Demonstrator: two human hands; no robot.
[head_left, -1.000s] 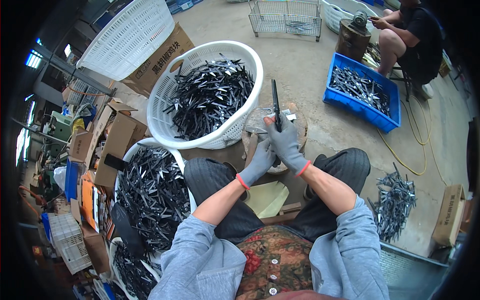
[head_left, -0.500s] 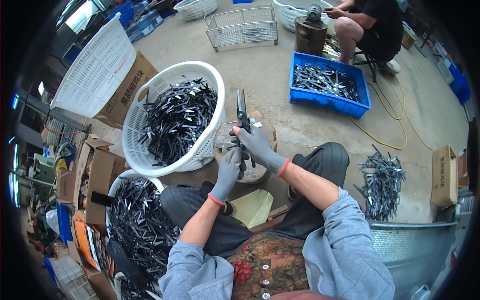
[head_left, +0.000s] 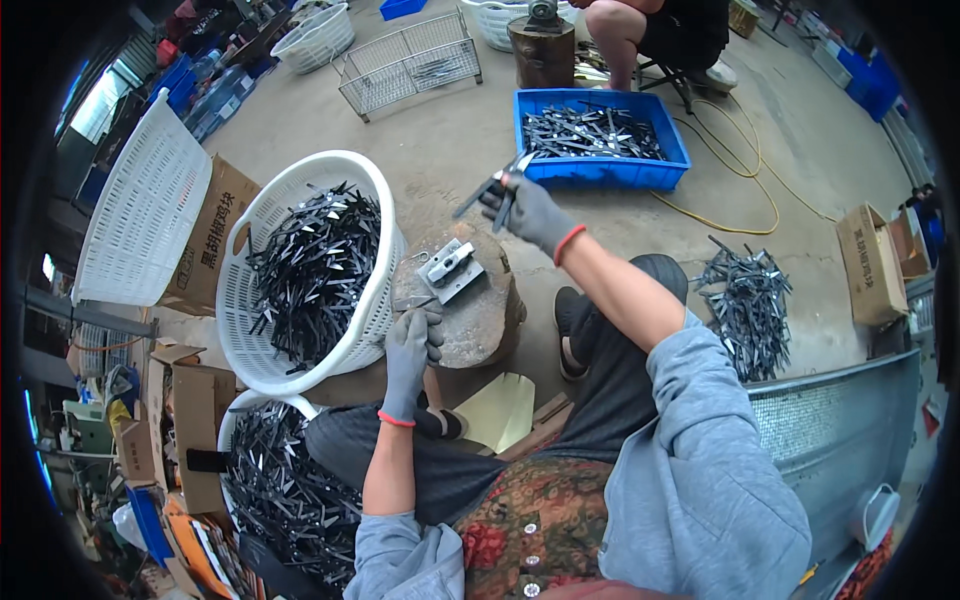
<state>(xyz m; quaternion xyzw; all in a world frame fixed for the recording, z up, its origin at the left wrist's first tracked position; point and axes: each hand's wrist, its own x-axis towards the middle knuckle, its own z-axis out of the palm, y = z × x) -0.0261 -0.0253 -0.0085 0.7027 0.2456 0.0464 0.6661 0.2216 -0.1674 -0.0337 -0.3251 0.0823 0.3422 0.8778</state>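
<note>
My right hand (head_left: pixel 535 212), in a grey glove with a red cuff, is raised beyond the wooden stump (head_left: pixel 490 335). It is closed on a scissor-like tool (head_left: pixel 518 163) with silver blades and dark handles, spread apart. My left hand (head_left: pixel 408 350), gloved alike, is closed at the stump's near left edge around what looks like a hammer (head_left: pixel 432 385); a wooden handle shows below the fist, and its grip is mostly hidden. On the stump lies a metal block (head_left: pixel 452 270) with a dark slotted piece on top.
At left stand a white basket (head_left: pixel 385 330) of dark bladed pieces and a second full basket (head_left: pixel 302 402). A blue bin (head_left: pixel 600 180) of similar pieces lies ahead, a loose pile (head_left: pixel 750 310) at right. Beyond are a wire rack (head_left: pixel 410 75), a yellow hose (head_left: pixel 757 180) and a seated person (head_left: pixel 685 35).
My hands have parted: the right has moved forward and away from the stump with the tool, now spread; the left has drawn back left. The block is now uncovered, and the whole view has shifted.
</note>
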